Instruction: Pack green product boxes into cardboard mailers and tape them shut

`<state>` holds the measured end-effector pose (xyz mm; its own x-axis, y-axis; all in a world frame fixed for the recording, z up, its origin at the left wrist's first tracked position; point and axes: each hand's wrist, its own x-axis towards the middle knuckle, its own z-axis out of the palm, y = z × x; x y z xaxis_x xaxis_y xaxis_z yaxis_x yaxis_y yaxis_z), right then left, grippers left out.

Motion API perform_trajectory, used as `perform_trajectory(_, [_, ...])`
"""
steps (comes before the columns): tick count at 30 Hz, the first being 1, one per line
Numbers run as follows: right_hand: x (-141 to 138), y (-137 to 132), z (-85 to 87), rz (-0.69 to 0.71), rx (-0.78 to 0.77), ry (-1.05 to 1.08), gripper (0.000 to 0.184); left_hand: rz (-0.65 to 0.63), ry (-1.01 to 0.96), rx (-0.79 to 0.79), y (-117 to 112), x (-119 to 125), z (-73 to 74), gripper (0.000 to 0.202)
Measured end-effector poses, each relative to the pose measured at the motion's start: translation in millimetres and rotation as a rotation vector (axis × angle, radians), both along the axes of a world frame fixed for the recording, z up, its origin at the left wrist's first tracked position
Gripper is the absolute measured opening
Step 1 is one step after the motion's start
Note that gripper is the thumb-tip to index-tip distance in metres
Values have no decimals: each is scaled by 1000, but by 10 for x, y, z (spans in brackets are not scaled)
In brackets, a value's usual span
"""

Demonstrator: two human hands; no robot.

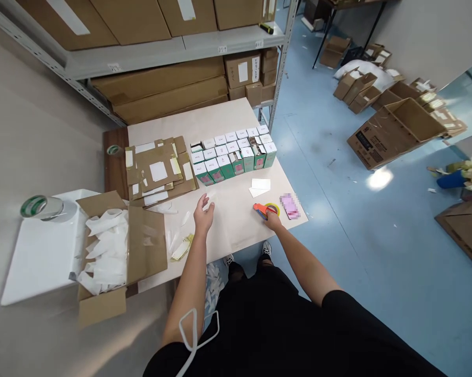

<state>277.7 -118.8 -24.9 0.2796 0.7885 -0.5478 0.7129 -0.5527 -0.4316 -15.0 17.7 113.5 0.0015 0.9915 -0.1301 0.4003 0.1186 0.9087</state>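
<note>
My left hand [203,214] is raised over the light table top, its fingers loosely apart and nothing visible in them. At the right, my right hand [274,221] is closed on an orange tape dispenser [261,208] with a yellow ring and some blue on it; its grip is partly hidden. Small white cards [260,184] lie just beyond that hand. To its right is a pixelated pink item [290,206]. Rows of green-and-white product boxes [225,167] stand behind both hands, several with raised or open flaps.
Flattened cardboard [157,170] is stacked at the left of the table [236,230]. Nearer stands an open carton [145,246] filled with white paper or wrapping. A clear tape roll [42,207] rests on a white surface. Metal shelving [173,54] with boxes borders the back.
</note>
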Motion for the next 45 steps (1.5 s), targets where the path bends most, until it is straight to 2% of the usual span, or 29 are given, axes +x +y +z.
perform_trajectory(4, [-25,40,-164,136,-101,-63,68,39,39,-28,-229,146,-96,54])
perform_trajectory(7, [-45,176,-161,114,-199,-80,69,27,66,-42,-401,207,-87,56])
perform_trajectory(12, [94,402,33,82,-217,8,40,47,64,-34,-537,156,70,57])
perform_trajectory(16, [279,554,310,107,-89,125,43,89,48,-21,-487,169,251,47])
perform_trajectory(18, [317,625,505,101,41,278,47,74,27,-8,-436,253,372,39])
perform_trajectory(20, [296,685,744,92,218,525,46,33,2,15,-377,373,535,34])
perform_trajectory(23, [181,746,1165,147,450,819,42,-52,-25,96,-267,543,877,36])
perform_trajectory(26, [41,774,1597,241,611,861,44,-150,-7,193,-160,612,1300,36])
perform_trajectory(28, [-34,780,1856,295,683,837,45,-280,6,222,-125,596,1581,36])
perform_trajectory(31, [-113,780,2168,350,765,781,44,-465,8,246,-149,518,1937,32])
perform_trajectory(33, [-161,778,2320,367,826,737,40,-505,2,283,-201,454,2110,27])
perform_trajectory(38, [-366,793,2539,386,933,659,34,-417,-12,362,-324,274,2350,20])
perform_trajectory(45, [-884,937,2692,502,881,666,41,-185,-62,455,-305,-147,2460,26])
